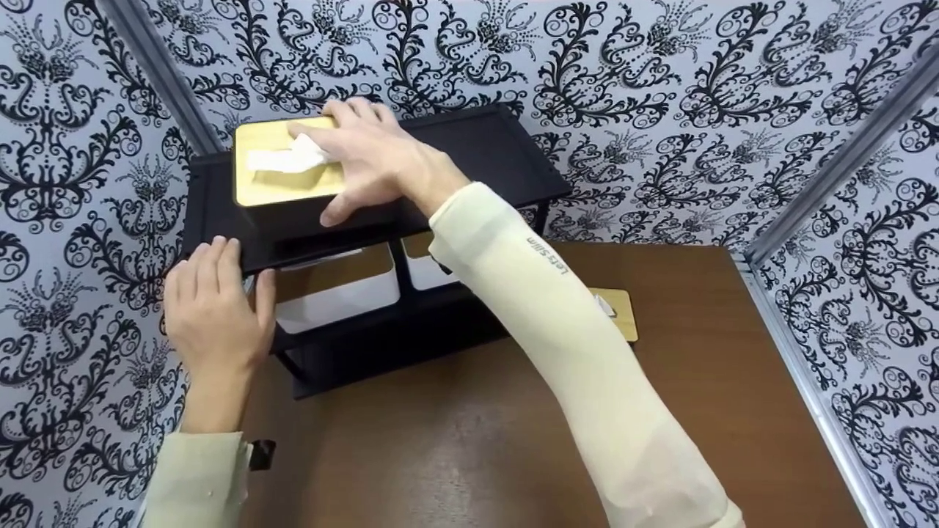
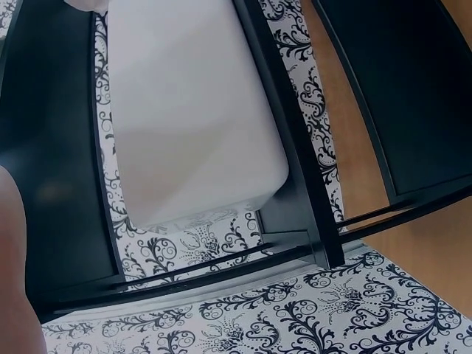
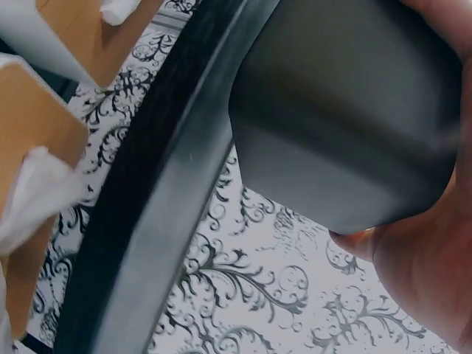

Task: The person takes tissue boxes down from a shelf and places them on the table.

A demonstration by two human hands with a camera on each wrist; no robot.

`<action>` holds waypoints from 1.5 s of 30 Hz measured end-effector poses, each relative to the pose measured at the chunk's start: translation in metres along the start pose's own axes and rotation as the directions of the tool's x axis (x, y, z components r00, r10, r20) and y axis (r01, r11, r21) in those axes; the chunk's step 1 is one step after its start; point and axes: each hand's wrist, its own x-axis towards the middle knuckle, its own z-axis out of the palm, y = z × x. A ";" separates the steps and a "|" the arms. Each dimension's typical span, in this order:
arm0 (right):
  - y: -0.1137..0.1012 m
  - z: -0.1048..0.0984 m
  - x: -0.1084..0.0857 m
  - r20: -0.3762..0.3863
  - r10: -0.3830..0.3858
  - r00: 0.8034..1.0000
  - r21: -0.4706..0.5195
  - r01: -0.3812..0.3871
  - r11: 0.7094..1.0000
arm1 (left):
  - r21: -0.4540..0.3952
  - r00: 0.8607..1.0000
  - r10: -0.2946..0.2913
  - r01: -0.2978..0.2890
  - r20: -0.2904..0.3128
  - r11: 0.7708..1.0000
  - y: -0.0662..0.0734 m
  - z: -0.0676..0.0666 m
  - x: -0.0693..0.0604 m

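Observation:
My right hand (image 1: 370, 158) holds a tissue box (image 1: 279, 194) with a light wooden lid and dark sides, above the left part of the black shelf's top board (image 1: 469, 147). White tissue (image 1: 290, 158) sticks out of its lid. In the right wrist view the fingers wrap the grey-looking box (image 3: 346, 125); whether its base touches the board I cannot tell. My left hand (image 1: 216, 308) grips the shelf's front left edge, fingers on top and thumb at the front. Below that board stands a white box (image 1: 341, 301), also in the left wrist view (image 2: 192, 110).
A second white box (image 1: 433, 271) stands beside the first inside the shelf. On the brown table (image 1: 455, 440), right of the shelf, another wooden-lidded tissue box (image 1: 623, 315) is partly hidden by my right sleeve. Patterned walls (image 1: 660, 88) enclose the back and sides.

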 end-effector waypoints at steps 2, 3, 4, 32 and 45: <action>0.003 -0.002 -0.006 -0.015 -0.006 1.000 -0.011 0.006 1.000 | 0.002 1.000 -0.001 0.001 -0.003 1.000 -0.001 0.000 0.001; 0.004 -0.003 -0.009 -0.022 -0.010 1.000 -0.015 0.009 1.000 | 0.002 1.000 -0.002 0.002 -0.005 1.000 -0.001 0.000 0.001; 0.006 -0.003 -0.013 -0.029 -0.014 0.999 -0.019 0.013 1.000 | 0.003 1.000 0.000 0.000 -0.007 1.000 -0.001 0.001 0.001; 0.078 0.005 -0.130 -0.209 -0.043 0.977 0.060 0.056 0.997 | -0.026 0.999 0.002 -0.003 -0.032 1.000 -0.005 0.005 0.000; 0.092 0.025 -0.189 -0.271 -0.069 0.960 0.058 0.087 0.995 | -0.008 0.999 0.014 -0.014 -0.041 1.000 -0.002 0.000 -0.001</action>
